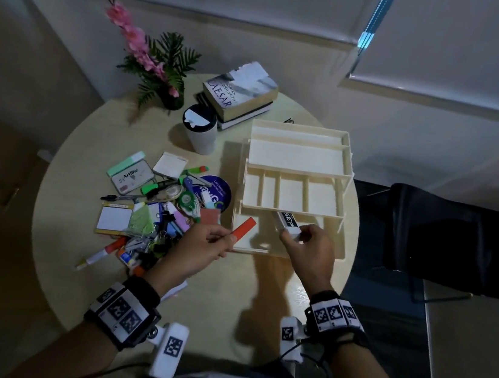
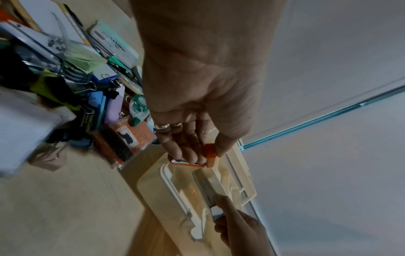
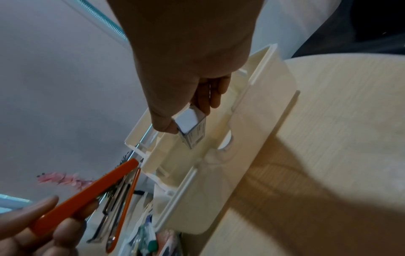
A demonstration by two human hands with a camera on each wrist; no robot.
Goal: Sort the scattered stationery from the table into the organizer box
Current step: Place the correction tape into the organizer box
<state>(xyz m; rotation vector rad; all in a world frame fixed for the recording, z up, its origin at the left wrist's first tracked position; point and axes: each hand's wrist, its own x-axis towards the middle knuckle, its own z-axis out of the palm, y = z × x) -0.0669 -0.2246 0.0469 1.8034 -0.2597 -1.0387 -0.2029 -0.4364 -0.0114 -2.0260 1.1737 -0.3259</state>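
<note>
A cream tiered organizer box (image 1: 298,158) stands on the right of the round table, its bottom drawer (image 1: 242,242) pulled out toward me. My left hand (image 1: 206,243) grips an orange stapler (image 1: 243,227) over the drawer's left corner; the stapler (image 3: 87,194) also shows in the right wrist view. My right hand (image 1: 307,244) pinches a long white box with black print (image 1: 289,222), its far end poking into the drawer under the divided tier. That box (image 3: 192,128) is tilted down into the drawer (image 3: 219,155). A pile of stationery (image 1: 160,208) lies left of the organizer.
A lidded cup (image 1: 200,130), a stack of books (image 1: 238,95) and a flower pot (image 1: 159,66) stand at the table's back. A dark chair (image 1: 444,240) sits right of the table. Bare tabletop (image 1: 243,299) lies between me and the organizer.
</note>
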